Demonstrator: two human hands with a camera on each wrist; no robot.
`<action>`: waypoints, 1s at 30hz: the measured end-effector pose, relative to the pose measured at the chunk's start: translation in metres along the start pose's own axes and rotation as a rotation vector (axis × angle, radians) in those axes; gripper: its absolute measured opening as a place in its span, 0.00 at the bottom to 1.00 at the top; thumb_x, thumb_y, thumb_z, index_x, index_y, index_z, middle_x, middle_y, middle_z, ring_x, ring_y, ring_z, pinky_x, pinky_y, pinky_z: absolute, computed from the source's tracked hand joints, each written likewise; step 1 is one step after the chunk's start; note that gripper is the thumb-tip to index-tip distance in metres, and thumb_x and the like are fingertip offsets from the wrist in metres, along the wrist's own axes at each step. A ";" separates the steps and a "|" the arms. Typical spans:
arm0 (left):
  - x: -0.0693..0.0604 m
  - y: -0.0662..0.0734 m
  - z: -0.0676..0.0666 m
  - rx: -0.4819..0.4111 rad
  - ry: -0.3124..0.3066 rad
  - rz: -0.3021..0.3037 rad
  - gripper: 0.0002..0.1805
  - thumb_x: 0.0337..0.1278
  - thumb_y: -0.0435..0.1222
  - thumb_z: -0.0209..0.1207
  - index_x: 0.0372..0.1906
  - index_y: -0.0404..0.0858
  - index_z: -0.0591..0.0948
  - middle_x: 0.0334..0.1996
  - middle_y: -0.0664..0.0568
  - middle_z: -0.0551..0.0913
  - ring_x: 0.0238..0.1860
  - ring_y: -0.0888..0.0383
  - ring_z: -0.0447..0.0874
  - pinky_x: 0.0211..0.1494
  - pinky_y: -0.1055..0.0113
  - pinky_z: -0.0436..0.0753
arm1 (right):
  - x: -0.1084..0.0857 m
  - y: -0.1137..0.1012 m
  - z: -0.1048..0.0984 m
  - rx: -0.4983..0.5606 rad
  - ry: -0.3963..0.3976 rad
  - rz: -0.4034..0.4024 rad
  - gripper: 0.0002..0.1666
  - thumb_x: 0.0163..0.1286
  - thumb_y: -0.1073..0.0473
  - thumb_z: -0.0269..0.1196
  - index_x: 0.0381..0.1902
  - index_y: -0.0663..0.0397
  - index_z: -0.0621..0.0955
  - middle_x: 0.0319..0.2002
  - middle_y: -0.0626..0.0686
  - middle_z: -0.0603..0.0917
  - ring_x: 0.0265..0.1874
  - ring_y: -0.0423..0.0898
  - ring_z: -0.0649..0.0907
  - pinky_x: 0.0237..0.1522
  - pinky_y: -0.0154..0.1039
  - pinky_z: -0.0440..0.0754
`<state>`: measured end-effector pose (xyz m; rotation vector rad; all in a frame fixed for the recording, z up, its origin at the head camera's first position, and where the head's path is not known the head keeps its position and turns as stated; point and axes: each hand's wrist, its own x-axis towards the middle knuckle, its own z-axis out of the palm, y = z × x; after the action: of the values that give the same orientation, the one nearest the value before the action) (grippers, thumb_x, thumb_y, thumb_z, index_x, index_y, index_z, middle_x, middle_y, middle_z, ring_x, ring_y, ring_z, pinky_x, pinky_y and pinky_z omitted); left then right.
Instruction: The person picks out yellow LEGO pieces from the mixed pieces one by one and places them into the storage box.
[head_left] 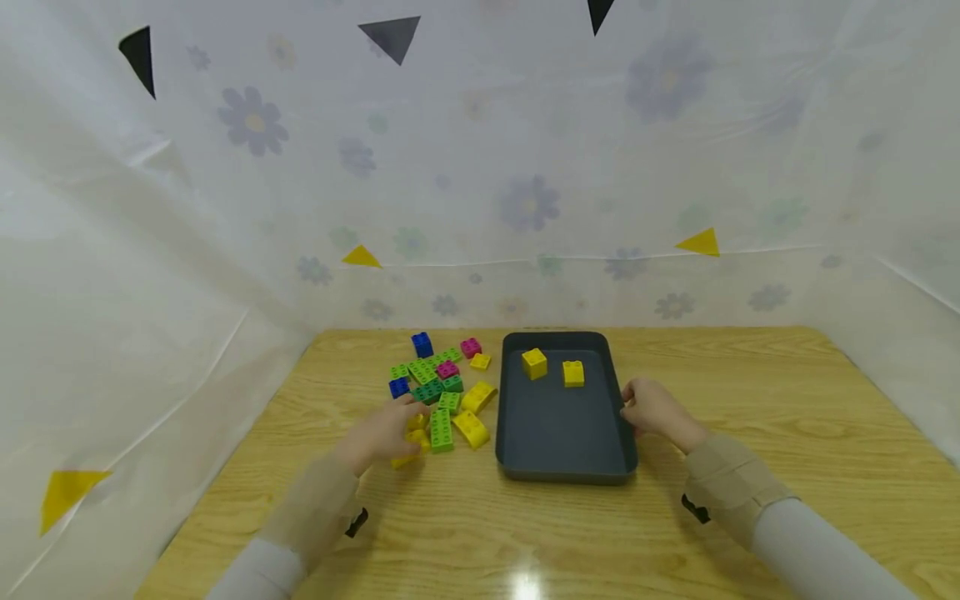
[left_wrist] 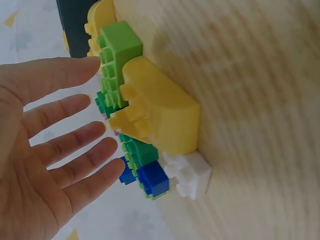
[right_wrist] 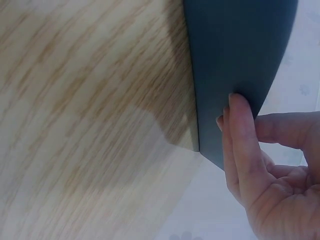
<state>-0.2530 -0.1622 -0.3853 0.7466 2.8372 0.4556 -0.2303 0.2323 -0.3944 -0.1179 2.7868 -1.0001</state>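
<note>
The right hand [head_left: 658, 408] pinches the dark tray [head_left: 562, 437] at its 3 o'clock rim, maybe to stop it sliding; two yellow blocks [head_left: 573, 375] sit inside near 12. Toward 9 o'clock, the left hand [head_left: 386, 429], fingers spread, holding nothing, is by a curved yellow block [left_wrist: 172, 107], with green blocks [head_left: 441, 429] crowding its way.
</note>
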 end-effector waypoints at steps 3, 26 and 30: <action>-0.002 -0.004 0.007 0.007 0.014 0.030 0.19 0.41 0.29 0.67 0.43 0.37 0.79 0.43 0.45 0.73 0.40 0.54 0.72 0.43 0.59 0.76 | 0.000 0.000 0.000 0.002 0.000 0.000 0.17 0.62 0.72 0.52 0.46 0.83 0.68 0.30 0.66 0.77 0.19 0.47 0.79 0.27 0.42 0.80; -0.002 -0.010 0.025 -0.014 0.042 0.027 0.19 0.36 0.20 0.64 0.40 0.33 0.80 0.36 0.45 0.74 0.37 0.55 0.72 0.40 0.59 0.76 | -0.001 0.000 0.001 0.026 -0.003 0.002 0.19 0.62 0.73 0.51 0.48 0.83 0.67 0.34 0.69 0.76 0.21 0.47 0.80 0.28 0.44 0.81; -0.001 -0.010 0.026 -0.014 0.046 0.017 0.18 0.36 0.21 0.65 0.40 0.34 0.80 0.37 0.44 0.76 0.39 0.53 0.74 0.43 0.58 0.77 | -0.002 -0.001 0.001 0.031 -0.004 0.001 0.18 0.63 0.73 0.51 0.48 0.83 0.66 0.32 0.67 0.76 0.20 0.47 0.79 0.28 0.44 0.81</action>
<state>-0.2503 -0.1650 -0.4130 0.7680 2.8696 0.5009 -0.2277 0.2312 -0.3937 -0.1143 2.7668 -1.0410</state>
